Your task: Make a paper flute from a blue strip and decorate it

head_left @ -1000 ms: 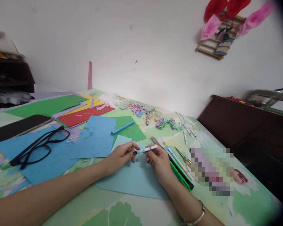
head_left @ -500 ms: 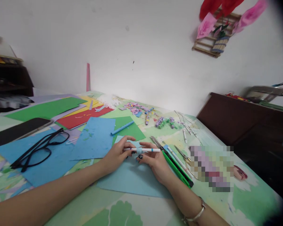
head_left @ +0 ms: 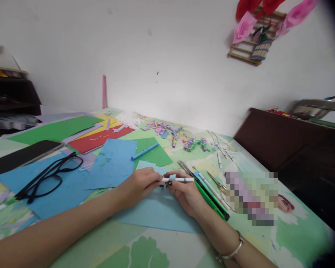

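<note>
A slim white pen-like stick (head_left: 185, 179) with a blue band lies level between my two hands, above a light blue sheet (head_left: 156, 216). Its left end is pinched by my left hand (head_left: 145, 182), seen from the back. My right hand (head_left: 182, 188) closes thumb and fingers around the middle of the stick. A small piece of pale blue paper (head_left: 172, 177) sits against the stick at the right fingertips; whether it is wrapped all the way round cannot be seen. Beside my right wrist lies a green-handled box cutter (head_left: 210, 201), with gold-handled scissors (head_left: 219, 183) just past it.
Black glasses (head_left: 48, 178) rest on a blue sheet at left, near a dark phone (head_left: 22, 158). A rolled blue paper tube (head_left: 145, 152) lies on green paper. Curled paper pieces (head_left: 195, 145), paper scraps (head_left: 159, 128) and white sticks (head_left: 219, 160) are farther back.
My left fingers have turned over and moved closer to the right hand along the stick. The stick has shifted slightly right, and the pale blue paper now stands up from it.
</note>
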Tool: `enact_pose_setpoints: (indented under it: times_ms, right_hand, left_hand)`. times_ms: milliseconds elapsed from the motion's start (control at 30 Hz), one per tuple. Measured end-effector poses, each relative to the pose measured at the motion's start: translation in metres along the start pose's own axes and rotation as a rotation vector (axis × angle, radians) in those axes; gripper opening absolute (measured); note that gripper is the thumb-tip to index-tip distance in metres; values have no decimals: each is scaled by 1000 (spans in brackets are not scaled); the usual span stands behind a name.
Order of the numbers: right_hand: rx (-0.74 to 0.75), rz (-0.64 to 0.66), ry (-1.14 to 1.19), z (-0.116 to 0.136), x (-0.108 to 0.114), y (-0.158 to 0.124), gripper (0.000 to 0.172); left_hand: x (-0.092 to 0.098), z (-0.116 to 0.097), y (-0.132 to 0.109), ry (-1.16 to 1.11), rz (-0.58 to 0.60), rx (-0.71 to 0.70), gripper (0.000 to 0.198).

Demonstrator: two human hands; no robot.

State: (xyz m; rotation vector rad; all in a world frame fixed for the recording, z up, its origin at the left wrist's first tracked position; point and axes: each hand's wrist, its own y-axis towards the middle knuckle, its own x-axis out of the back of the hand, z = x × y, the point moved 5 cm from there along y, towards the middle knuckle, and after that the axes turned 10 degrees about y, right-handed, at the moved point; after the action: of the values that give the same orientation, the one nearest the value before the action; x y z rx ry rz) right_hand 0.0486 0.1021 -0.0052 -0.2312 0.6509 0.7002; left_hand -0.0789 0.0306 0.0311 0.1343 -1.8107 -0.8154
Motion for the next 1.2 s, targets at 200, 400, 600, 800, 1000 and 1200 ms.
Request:
enact_pose_setpoints:
  times_ms: [200, 400, 600, 800, 1000, 1200]
  right_hand:
    - [33, -125, 71, 8, 16, 9, 26]
    - [3, -159, 102, 10, 21, 9, 25]
    - [-49, -151, 129, 7, 16, 6, 23]
    - [-91, -49, 182, 2, 13, 7, 26]
    - [-35, -25, 137, 3, 10, 6, 26]
    - [-46, -36, 116, 2, 11, 6, 26]
  left_hand:
    - [11, 33, 0, -126, -119, 274, 17]
    - [38, 84, -6, -189, -154, 523, 21]
    - [54, 134, -22, -8, -28, 554, 37]
    - [52, 144, -26, 250, -10, 513, 19]
    - [35, 67, -2, 206, 40, 352, 14]
    - [-4, -51, -5, -400, 479, -107, 53]
